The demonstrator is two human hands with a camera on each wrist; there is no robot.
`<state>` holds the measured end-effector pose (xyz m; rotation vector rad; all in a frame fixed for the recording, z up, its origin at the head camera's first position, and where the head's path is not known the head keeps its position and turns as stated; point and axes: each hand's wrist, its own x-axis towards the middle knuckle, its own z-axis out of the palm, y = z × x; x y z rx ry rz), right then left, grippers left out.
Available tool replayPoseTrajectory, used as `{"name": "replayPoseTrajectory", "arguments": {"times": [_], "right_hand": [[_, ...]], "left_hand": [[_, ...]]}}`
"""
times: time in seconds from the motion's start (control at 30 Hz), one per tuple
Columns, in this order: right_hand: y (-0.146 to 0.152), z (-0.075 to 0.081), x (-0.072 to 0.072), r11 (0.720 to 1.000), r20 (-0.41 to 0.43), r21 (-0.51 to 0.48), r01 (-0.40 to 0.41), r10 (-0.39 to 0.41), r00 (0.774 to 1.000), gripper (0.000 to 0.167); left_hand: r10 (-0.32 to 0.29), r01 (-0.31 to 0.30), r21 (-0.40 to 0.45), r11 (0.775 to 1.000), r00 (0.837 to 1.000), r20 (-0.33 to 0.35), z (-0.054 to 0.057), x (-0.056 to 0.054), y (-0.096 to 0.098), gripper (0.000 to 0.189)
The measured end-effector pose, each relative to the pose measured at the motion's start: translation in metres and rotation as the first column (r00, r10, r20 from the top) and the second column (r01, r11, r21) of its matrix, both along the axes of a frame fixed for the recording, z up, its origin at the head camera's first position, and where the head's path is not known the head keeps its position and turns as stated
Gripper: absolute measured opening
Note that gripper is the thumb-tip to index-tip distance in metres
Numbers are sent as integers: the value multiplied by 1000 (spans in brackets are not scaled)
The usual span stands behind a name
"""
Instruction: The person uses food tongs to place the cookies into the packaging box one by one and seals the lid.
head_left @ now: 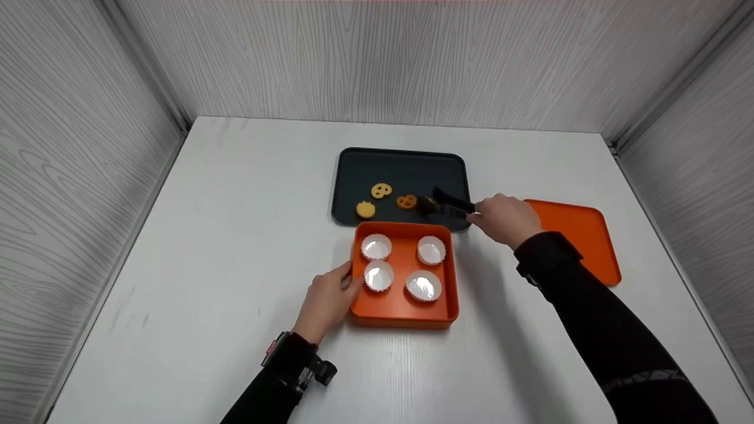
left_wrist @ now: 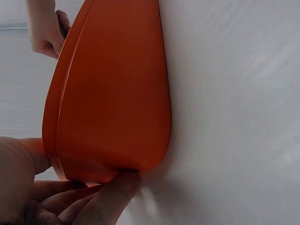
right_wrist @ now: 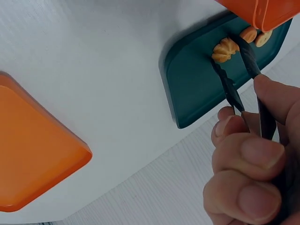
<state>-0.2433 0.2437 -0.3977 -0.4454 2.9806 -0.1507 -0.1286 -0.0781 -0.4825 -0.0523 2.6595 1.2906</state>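
My left hand [head_left: 330, 300] grips the left side of an orange square box [head_left: 396, 306], thumb by the rim and fingers round the outer wall. Four would be too exact to list, so several white paper baking cups [head_left: 423, 286] sit inside the box. Black tongs [right_wrist: 251, 61] are held in my right hand [head_left: 508, 219], their tips apart on either side of a ridged golden cookie [right_wrist: 225, 49]. That cookie lies on a dark green tray [head_left: 400, 162]. Left of it on the tray are a brown pretzel-shaped cookie [head_left: 406, 202], a paler pretzel-shaped one [head_left: 381, 190] and a yellow fruit-shaped one [head_left: 365, 209].
An orange lid-like tray [head_left: 580, 235] lies on the right of the white table [head_left: 235, 235], partly behind the right forearm. The box stands against the green tray's near edge in the head view. Pale wood-grain panels [head_left: 377, 59] enclose the table at the back and sides.
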Motion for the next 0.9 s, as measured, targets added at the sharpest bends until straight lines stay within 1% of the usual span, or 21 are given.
{"name": "replayPoseTrajectory", "arguments": {"times": [0.2, 0.43, 0.7, 0.9], "right_hand": [[5, -7, 3, 999, -67, 21, -27, 29, 997, 31], [9, -11, 5, 999, -104, 24, -42, 44, 994, 30], [14, -10, 8, 999, -117, 4, -52, 52, 992, 30], [20, -9, 12, 999, -122, -21, -46, 43, 992, 26]], "left_hand": [[-4, 4, 0, 1000, 1000, -10, 0, 0, 0, 53], [-1, 1, 1, 1000, 1000, -1, 0, 0, 0, 53], [0, 0, 0, 1000, 1000, -19, 0, 1, -1, 53], [-6, 5, -10, 1000, 999, -35, -2, 1, -1, 52]]}}
